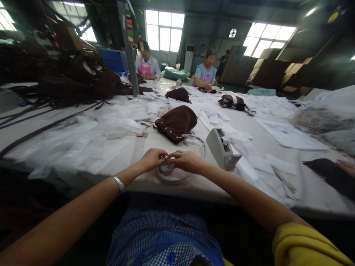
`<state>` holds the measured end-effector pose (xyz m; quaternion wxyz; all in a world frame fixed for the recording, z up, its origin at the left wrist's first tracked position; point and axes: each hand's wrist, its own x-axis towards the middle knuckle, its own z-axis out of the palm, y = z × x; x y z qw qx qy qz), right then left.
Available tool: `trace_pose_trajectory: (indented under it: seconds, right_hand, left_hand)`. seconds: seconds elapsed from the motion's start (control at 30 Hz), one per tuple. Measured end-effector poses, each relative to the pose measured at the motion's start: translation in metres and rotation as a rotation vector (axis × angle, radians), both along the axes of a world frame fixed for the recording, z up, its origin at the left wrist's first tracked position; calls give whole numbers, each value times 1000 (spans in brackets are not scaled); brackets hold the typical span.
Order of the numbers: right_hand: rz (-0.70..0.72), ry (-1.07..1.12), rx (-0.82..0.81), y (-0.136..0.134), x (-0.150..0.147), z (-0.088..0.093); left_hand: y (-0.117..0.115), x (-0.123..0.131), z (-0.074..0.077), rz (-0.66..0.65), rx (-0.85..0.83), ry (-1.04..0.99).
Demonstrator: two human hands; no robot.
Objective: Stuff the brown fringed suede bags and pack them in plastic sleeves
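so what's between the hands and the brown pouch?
Head view: bare white tabletop and the far curve of a clear plastic piece pinched by the left hand and right hand. Brown pouch lies just beyond.

Item btwn L hand, R hand mostly hidden

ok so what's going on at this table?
A person's left hand and right hand meet at the near table edge. Both pinch what looks like the top of a clear plastic piece. A brown drawstring bag lies just beyond, with a grey tape dispenser to its right. White sheets lie scattered across the table. Two co-workers sit at the far end, with more brown bags near them.
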<state>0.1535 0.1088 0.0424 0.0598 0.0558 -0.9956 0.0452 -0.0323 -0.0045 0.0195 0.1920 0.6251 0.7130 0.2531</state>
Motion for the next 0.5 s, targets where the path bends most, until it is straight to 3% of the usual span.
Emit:
trace_pose_trajectory:
  seconds: [0.13,0.33,0.5]
  right_hand:
    - [87,-51,109,15,10,-2]
    - [-152,-4,55,-8,5,-24]
    - [-363,24,57,-36,-4,-28]
  left_hand:
    - [10,0,4,-90,17,-47]
    - [-9,2,0,48,61,16]
    - [-22,4,-5,103,38,108]
